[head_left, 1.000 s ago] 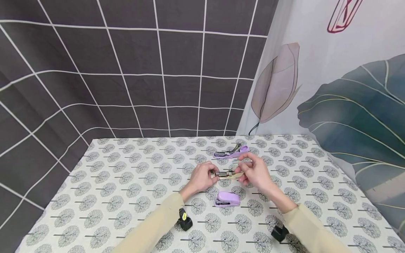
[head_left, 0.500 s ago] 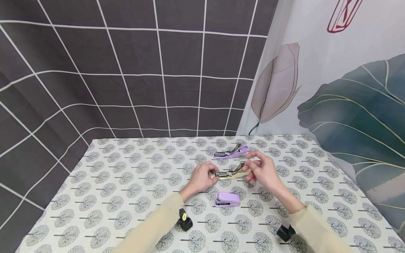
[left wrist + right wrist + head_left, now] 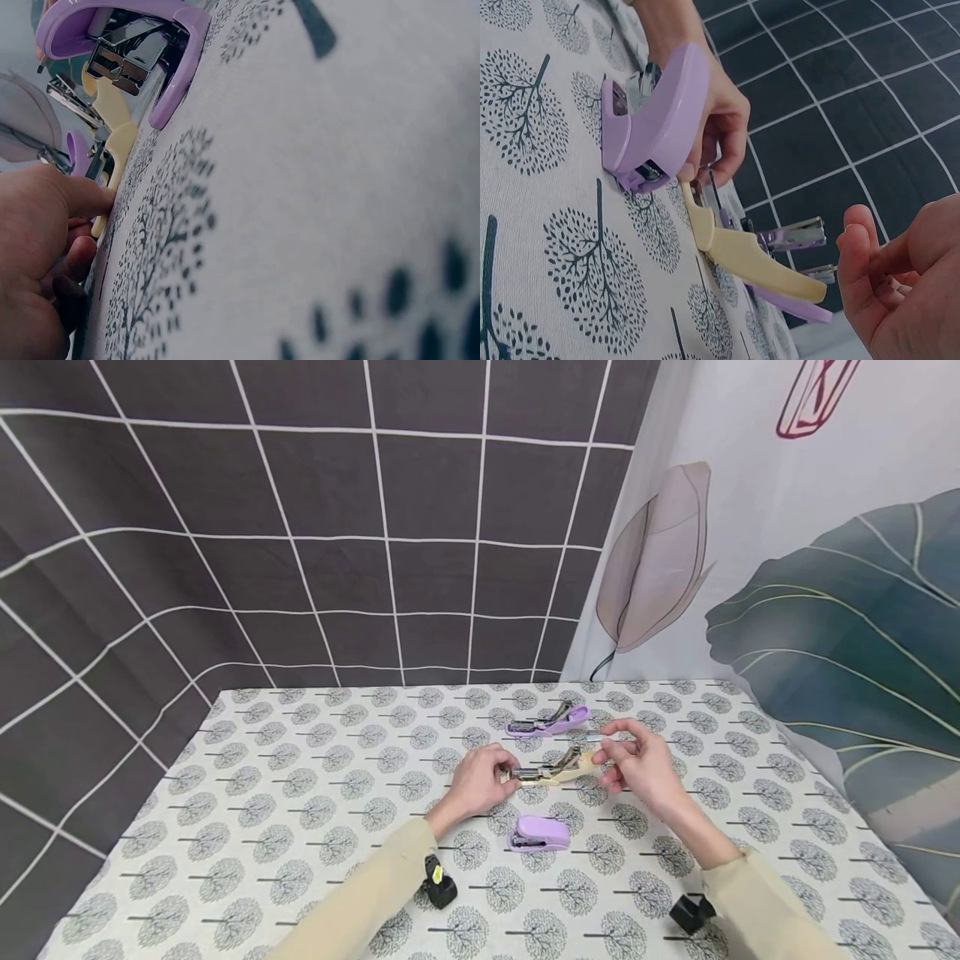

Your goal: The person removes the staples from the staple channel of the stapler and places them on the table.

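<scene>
On the tabletop (image 3: 300, 847), the near stapler (image 3: 543, 832) sits closest to the person. Beyond it lies the middle stapler (image 3: 564, 775), and behind that the far stapler (image 3: 558, 727), roughly in line. The left grip (image 3: 480, 777) is on the middle stapler's left end; the right grip (image 3: 637, 766) is just beside its right end. A curtain (image 3: 337, 527) hangs behind the tabletop.

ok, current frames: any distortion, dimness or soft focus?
Head: bright, fairly even light; grid lines on the dark curtain bow at left, lens or drape, can't tell. Left wrist: dimmer, with the tablecloth print plainly out of focus at lower right. Right wrist: edges of the yellow stapler fairly crisp.
</scene>
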Demonstrator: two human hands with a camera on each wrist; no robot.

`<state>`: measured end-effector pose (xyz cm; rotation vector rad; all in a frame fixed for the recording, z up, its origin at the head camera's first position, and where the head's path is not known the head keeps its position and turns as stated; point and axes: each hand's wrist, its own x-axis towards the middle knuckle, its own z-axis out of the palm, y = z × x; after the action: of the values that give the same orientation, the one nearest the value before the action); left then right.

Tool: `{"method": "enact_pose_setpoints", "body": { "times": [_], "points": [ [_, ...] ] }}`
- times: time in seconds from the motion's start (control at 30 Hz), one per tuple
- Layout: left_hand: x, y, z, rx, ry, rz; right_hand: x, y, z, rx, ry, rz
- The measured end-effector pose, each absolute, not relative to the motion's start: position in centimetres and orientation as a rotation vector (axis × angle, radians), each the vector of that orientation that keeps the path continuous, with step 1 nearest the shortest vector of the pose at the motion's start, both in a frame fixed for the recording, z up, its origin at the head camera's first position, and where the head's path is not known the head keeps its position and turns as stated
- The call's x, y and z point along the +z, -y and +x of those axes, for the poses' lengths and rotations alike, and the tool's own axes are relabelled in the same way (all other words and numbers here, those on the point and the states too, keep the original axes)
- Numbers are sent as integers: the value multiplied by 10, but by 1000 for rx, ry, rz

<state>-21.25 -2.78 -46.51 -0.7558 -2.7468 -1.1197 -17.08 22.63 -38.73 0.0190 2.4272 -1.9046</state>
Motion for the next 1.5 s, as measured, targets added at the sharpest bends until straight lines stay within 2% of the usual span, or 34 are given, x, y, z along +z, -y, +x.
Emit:
{"method": "enact_pose_setpoints", "body": {
  "times": [0.8,1.5],
  "points": [
    [-465,27,-213,-1121,2740,-764,-396,-251,-168,-1847,-2491,71],
    [-465,28,-212,-1133,2741,-766,-422,-264,-163,-1760,-2494,129]
  ]
}}
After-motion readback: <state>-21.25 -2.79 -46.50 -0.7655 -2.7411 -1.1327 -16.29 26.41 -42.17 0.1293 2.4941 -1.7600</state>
